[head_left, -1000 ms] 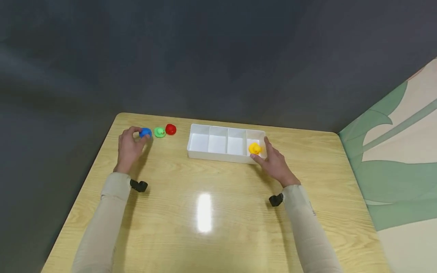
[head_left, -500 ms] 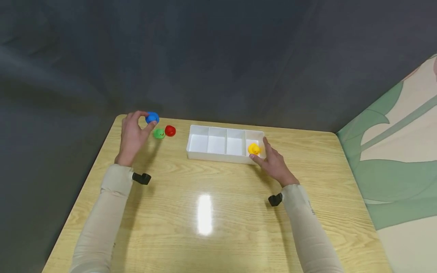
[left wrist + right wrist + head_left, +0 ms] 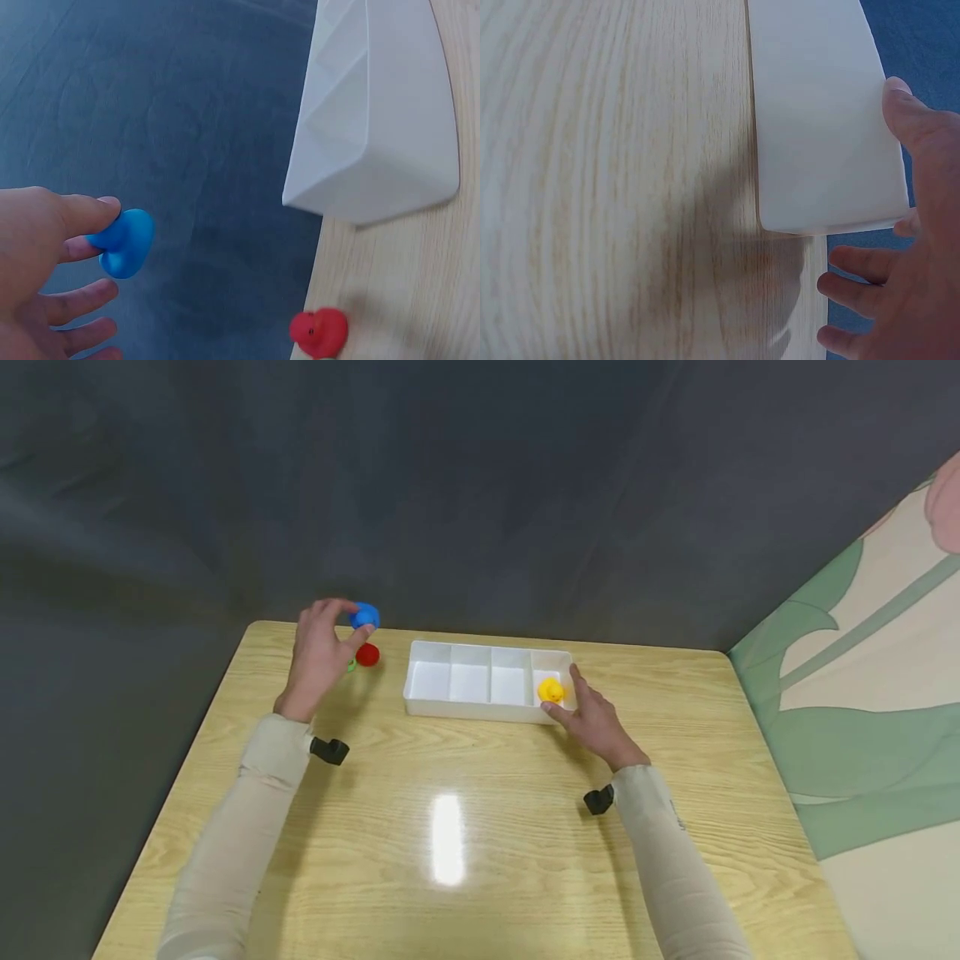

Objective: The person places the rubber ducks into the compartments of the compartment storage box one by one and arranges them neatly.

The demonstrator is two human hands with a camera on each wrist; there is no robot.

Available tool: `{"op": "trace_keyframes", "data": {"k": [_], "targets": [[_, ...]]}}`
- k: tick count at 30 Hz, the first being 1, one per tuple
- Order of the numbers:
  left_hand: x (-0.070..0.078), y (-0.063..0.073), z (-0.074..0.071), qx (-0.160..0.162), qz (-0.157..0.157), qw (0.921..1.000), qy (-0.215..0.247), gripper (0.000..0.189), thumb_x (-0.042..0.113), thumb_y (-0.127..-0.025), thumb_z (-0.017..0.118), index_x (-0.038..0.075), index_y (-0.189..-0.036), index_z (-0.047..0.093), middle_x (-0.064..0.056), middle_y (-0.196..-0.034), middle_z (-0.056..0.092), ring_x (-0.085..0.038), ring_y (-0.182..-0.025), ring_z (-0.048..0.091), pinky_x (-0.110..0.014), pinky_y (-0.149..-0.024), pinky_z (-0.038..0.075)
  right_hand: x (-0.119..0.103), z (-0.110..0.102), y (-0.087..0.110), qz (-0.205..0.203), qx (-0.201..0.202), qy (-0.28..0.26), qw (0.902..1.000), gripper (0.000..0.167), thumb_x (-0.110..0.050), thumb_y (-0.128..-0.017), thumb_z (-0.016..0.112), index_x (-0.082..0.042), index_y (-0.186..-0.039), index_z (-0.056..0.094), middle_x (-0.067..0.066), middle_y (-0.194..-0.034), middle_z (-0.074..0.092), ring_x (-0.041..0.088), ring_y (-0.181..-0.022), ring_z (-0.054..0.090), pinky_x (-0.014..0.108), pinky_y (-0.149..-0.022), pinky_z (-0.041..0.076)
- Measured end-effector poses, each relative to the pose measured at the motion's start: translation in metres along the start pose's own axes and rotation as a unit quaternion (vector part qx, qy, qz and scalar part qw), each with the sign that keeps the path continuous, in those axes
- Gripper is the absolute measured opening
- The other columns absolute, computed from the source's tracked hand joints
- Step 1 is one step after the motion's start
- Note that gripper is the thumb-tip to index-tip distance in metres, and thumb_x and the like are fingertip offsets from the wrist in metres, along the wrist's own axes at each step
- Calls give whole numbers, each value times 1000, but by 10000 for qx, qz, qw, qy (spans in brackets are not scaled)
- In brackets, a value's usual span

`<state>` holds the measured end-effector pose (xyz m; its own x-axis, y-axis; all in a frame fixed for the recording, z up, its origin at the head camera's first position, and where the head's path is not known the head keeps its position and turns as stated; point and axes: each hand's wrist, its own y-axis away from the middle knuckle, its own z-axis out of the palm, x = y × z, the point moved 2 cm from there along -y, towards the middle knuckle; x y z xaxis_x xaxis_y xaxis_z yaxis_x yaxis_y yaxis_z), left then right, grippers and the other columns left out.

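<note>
My left hand (image 3: 322, 652) pinches a blue rubber duck (image 3: 365, 616) between thumb and fingers, raised above the table's far left. In the left wrist view the duck (image 3: 127, 244) sits at the fingertips, the other fingers spread loosely. Below that hand, a red rubber duck (image 3: 367, 655) stands on the table, and a green duck (image 3: 351, 666) is mostly hidden behind the thumb. My right hand (image 3: 596, 722) rests at the right end of a white divided box (image 3: 480, 710), thumb on the front rim, index finger along the end wall. A yellow duck (image 3: 552, 691) sits in its rightmost compartment.
The box's three other compartments show bare white floors. A dark curtain (image 3: 480, 502) hangs right behind the wooden table's (image 3: 390, 827) far edge. A patterned wall panel (image 3: 885, 710) stands on the right.
My left hand has lifted the blue duck off the table and carried it to the right, over the green and red ducks. The right hand stays at the box.
</note>
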<state>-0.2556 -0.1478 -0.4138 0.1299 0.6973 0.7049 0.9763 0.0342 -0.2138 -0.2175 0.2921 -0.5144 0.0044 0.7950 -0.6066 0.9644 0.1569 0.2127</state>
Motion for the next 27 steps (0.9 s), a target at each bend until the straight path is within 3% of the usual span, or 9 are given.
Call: {"op": "trace_keyframes", "data": {"k": [14,27], "targets": [[24,-7,27,-336,481,9982,-140,41,25,-103,73,3,-135,65,-25,-151,56,-50,-146,43,-65,-121,34,-6,5,-6,-147,47,77,9999,106,-68,-102,57,-14,-173,-2,27,-176,19,55,-158,29,74,-128,22],[46,-8,48,-855,608,9944,-134,41,27,-103,73,5,-137,65,-20,-152,57,-46,-146,43,-63,-121,34,-7,5,-6,-131,25,-5,9999,106,-67,-102,57,-15,-173,-4,28,-176,20,54,-159,29,74,-129,19]]}}
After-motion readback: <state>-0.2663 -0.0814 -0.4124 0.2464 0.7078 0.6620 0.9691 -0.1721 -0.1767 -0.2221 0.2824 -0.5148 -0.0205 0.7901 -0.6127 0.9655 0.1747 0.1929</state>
